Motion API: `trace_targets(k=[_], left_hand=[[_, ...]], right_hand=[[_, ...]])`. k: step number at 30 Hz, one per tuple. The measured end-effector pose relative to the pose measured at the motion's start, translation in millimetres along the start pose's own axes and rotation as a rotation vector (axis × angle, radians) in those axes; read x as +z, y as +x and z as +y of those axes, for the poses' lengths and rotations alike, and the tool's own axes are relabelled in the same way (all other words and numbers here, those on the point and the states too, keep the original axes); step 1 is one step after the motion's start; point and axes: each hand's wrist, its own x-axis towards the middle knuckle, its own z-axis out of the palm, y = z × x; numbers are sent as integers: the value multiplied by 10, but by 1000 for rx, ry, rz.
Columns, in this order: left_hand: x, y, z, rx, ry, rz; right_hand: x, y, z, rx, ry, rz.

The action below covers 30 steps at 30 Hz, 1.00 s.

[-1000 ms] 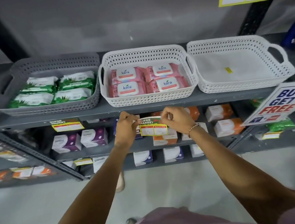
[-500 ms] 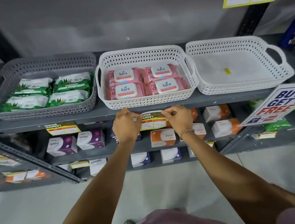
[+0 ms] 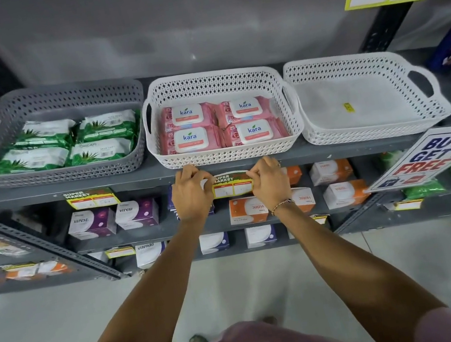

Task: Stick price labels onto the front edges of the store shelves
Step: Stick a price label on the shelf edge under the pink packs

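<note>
Label (image 3: 232,184) now higher, seemingly against shelf edge (image 3: 136,183) beneath white basket (image 3: 227,152), both grips clamped on it.

We see a grey metal shelf (image 3: 143,175) carrying three baskets side by side: a grey basket (image 3: 57,110) of green packs, a white basket (image 3: 214,82) of pink packs, and another white basket (image 3: 373,126)

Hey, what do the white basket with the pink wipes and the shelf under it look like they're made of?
White basket: seemingly moulded plastic, matte, with a perforated lattice wall. Shelf: probably grey painted metal, judging by its thin flat edge.
</note>
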Motion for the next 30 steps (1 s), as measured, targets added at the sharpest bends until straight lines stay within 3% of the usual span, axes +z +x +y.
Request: trace_targets(k=[10, 25, 30], left_hand=[[-3, 9, 62, -10, -39, 40], [66, 18, 74, -120, -177, 62], [162, 24, 175, -165, -79, 58]], right_hand=[[32, 41, -19, 55, 93, -8], [7, -1, -144, 106, 269, 118], [72, -26, -303, 171, 239, 137]])
